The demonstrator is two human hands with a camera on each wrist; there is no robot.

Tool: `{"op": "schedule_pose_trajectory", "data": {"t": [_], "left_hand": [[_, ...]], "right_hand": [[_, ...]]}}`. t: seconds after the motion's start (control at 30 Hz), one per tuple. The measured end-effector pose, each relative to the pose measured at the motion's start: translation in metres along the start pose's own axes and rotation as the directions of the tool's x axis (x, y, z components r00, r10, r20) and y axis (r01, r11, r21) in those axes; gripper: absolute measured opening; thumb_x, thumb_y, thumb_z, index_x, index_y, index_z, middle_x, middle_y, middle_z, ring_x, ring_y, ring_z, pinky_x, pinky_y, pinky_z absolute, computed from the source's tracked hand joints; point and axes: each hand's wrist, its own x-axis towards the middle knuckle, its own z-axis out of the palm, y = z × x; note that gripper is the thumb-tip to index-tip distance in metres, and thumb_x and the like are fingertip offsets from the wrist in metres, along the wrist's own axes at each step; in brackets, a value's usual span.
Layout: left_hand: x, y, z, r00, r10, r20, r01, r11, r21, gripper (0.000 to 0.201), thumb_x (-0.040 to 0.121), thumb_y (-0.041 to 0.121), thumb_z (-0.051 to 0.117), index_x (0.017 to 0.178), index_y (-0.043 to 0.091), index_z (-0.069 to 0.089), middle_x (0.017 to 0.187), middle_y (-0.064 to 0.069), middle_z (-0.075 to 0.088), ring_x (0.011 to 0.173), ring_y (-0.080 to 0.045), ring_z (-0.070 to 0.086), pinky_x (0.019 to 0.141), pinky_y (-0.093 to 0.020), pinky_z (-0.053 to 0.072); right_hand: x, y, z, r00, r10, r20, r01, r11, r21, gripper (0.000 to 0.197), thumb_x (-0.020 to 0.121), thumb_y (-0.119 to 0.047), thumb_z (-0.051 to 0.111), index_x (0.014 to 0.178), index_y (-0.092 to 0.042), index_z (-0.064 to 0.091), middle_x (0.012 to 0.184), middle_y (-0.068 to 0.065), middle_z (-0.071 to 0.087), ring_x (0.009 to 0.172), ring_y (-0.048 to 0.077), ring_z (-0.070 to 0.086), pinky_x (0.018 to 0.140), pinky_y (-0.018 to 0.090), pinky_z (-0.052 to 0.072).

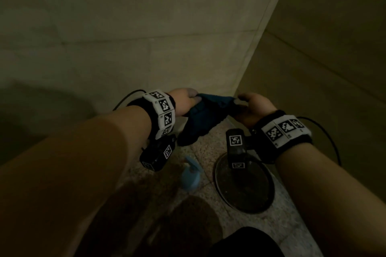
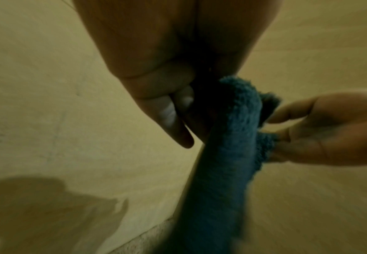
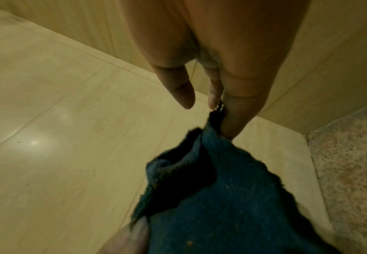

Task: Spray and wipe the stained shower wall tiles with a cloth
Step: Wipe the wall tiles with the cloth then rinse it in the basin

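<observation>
here your two forearms reach forward side by side into the corner of the shower, wrists bent so that both hands meet over the floor. your left hand (image 1: 184, 100) has its fingers curled round the top of the dark blue cloth (image 1: 202, 119), with the thumb pressed in against the fabric, and the rest of the cloth hangs down below it in a loose fold. your right hand (image 1: 253, 108) is turned palm inward, just right of the left, and it pinches a corner of the same cloth between the thumb and the first fingers (image 3: 229, 118); the remaining fingers point forward, fairly straight and apart from the fabric. so the cloth is stretched a little between the two hands, held in the air close to the beige wall tiles (image 1: 125, 27) but not touching them as far as you can see. on the speckled floor (image 1: 208, 152) below your left wrist stands a light blue spray bottle (image 1: 191, 175), blurred, and to its right, under your right wrist, lies a round dark drain cover (image 1: 250, 192). the light is dim and the wrist views are smeared.
</observation>
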Motion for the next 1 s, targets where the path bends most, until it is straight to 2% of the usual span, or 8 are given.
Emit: {"op": "schedule_pose_trajectory", "data": {"t": [0.1,0.23,0.37,0.5,0.6,0.73,0.8,1.0], "left_hand": [[0.001,0.0,-0.014,0.999,-0.041,-0.019,0.038,0.992,-0.117,0.035,0.101,0.023,0.04,0.12,-0.003,0.054,0.124,-0.024,0.056,0.117,-0.035,0.053,0.098,-0.039,0.042],[-0.013,0.019,-0.039,0.997,-0.081,-0.004,0.076,0.95,-0.301,0.031,0.101,0.018,0.039,0.118,-0.003,0.053,0.118,-0.024,0.056,0.111,-0.034,0.053,0.094,-0.039,0.041],[-0.038,0.065,-0.079,0.994,-0.097,0.043,0.105,0.955,-0.276,0.029,0.101,0.016,0.037,0.115,-0.002,0.053,0.1,-0.011,0.051,0.094,-0.02,0.047,0.082,-0.028,0.035],[-0.065,0.119,-0.13,0.991,-0.131,0.03,0.133,0.924,-0.359,0.024,0.1,0.016,0.038,0.08,0.013,0.05,0.08,-0.006,0.05,0.079,-0.018,0.048,0.073,-0.027,0.036],[-0.088,0.161,-0.17,0.985,-0.17,-0.001,0.149,0.867,-0.476,0.032,0.099,0.014,0.04,0.068,0.019,0.044,0.067,-0.001,0.043,0.062,-0.011,0.042,0.057,-0.022,0.033],[-0.121,0.213,-0.218,0.97,-0.241,-0.01,0.181,0.753,-0.632,0.03,0.099,0.012,0.04,0.069,0.015,0.044,0.069,-0.004,0.044,0.061,-0.013,0.045,0.046,-0.016,0.041],[-0.139,0.235,-0.239,0.963,-0.271,-0.004,0.194,0.701,-0.686,0.03,0.099,0.013,0.04,0.069,0.014,0.045,0.071,-0.006,0.046,0.063,-0.015,0.047,0.05,-0.019,0.043],[-0.203,0.302,-0.304,0.942,-0.331,-0.059,0.197,0.685,-0.702,0.031,0.1,0.016,0.04,0.069,0.014,0.046,0.069,-0.006,0.043,0.066,-0.021,0.048,0.069,-0.033,0.047]], "right_hand": [[0.002,-0.006,0.013,1.0,0.026,-0.009,-0.026,0.997,0.068,0.051,0.097,-0.012,0.044,0.145,-0.006,0.026,0.138,0.018,0.037,0.101,0.036,0.056,0.06,0.043,0.053],[-0.016,-0.025,0.036,0.999,0.022,-0.034,-0.025,0.995,-0.092,0.045,0.098,-0.01,0.045,0.141,-0.006,0.036,0.15,0.013,0.029,0.121,0.034,0.049,0.082,0.038,0.048],[-0.053,-0.052,0.061,0.999,-0.017,-0.051,-0.004,0.925,-0.38,0.041,0.095,-0.014,0.049,0.134,-0.003,0.044,0.139,0.014,0.047,0.123,0.032,0.051,0.078,0.034,0.052],[-0.101,-0.095,0.086,0.999,0.029,0.027,-0.015,0.901,-0.434,0.036,0.1,-0.024,0.043,0.129,-0.005,0.044,0.119,0.013,0.054,0.117,0.034,0.055,0.098,0.043,0.044],[-0.139,-0.126,0.103,0.992,0.025,0.124,0.03,0.907,-0.42,0.034,0.096,-0.035,0.048,0.119,-0.01,0.045,0.111,0.01,0.058,0.102,0.035,0.061,0.09,0.046,0.05],[-0.193,-0.169,0.124,0.983,-0.018,0.185,0.093,0.908,-0.407,0.037,0.091,-0.023,0.059,0.122,-0.012,0.042,0.104,0.011,0.058,0.076,0.023,0.06,0.049,0.025,0.051],[-0.217,-0.189,0.132,0.98,-0.032,0.195,0.116,0.892,-0.438,0.033,0.088,-0.015,0.063,0.115,-0.013,0.043,0.097,0.013,0.059,0.072,0.022,0.059,0.043,0.021,0.047],[-0.297,-0.251,0.159,0.967,-0.152,0.206,0.253,0.697,-0.672,0.02,0.079,-0.011,0.073,0.079,-0.019,0.055,0.106,0.012,0.052,0.103,0.034,0.057,0.086,0.041,0.052]]}}
